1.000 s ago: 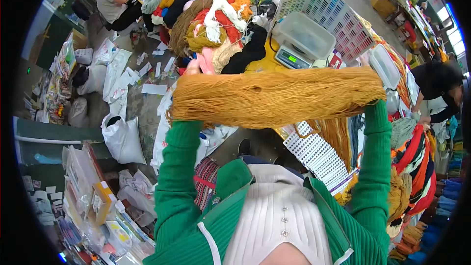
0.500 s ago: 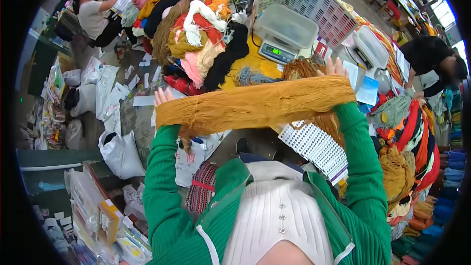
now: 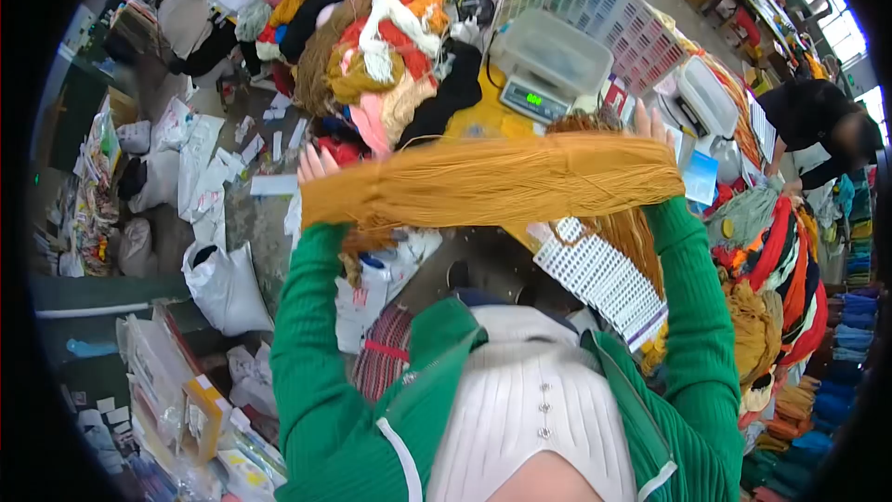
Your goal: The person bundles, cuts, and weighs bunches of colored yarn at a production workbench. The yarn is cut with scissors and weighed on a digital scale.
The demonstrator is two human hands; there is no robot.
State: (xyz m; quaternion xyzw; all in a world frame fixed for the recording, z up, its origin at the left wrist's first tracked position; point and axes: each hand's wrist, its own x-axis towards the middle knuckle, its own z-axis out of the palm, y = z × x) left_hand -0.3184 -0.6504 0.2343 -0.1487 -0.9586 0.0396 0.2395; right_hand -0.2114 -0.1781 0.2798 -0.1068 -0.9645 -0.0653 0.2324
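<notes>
A wide skein of mustard-coloured yarn (image 3: 502,181) is stretched across the view between my two hands. My left hand (image 3: 318,164) is inside the skein's left end, its fingers showing above the yarn. At the other end, the fingers of my right hand (image 3: 653,123) stand up straight and apart above the strands, which loop round that hand. The yarn hides both palms. Behind the skein lies a heap of multicoloured yarn (image 3: 372,65). A digital scale (image 3: 534,99) carries a clear plastic tub (image 3: 557,48).
A plastic basket (image 3: 595,5) stands behind the scale. A printed card (image 3: 604,279) hangs below the skein. More yarn (image 3: 780,260) is piled at the right. White sacks (image 3: 228,288) lie on the floor at the left. One person (image 3: 186,9) sits upper left; another (image 3: 822,121) bends at the right.
Both hands have shifted slightly right with the skein, which now looks flatter and more tautly spread. The person at the upper left has reached an arm further over the yarn.
</notes>
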